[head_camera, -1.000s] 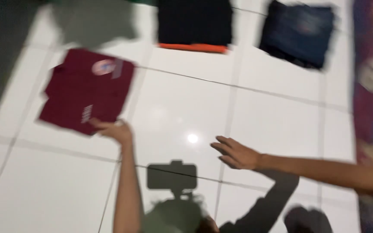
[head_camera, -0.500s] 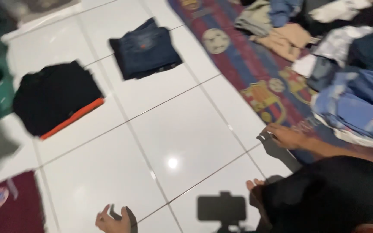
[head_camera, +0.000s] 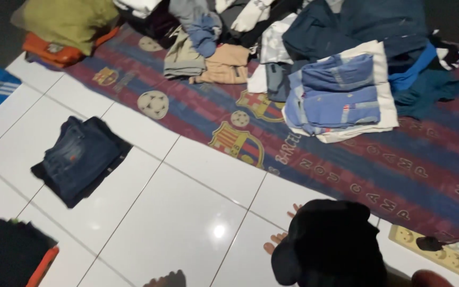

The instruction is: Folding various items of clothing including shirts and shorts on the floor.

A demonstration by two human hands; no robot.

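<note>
Fingertips (head_camera: 276,242) barely visible at a black garment's (head_camera: 329,244) left edge on the floor (head_camera: 187,212); spread or curled: cannot tell; folded jeans (head_camera: 78,159) well apart.

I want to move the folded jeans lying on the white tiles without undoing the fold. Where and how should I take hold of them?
Probably best to slide both hands flat under the folded jeans from their near, lower edge and lift them as one stack. They lie flat on the tiles in layers, apart from the rug, so pinching one corner would likely let the layers fall open.
</note>
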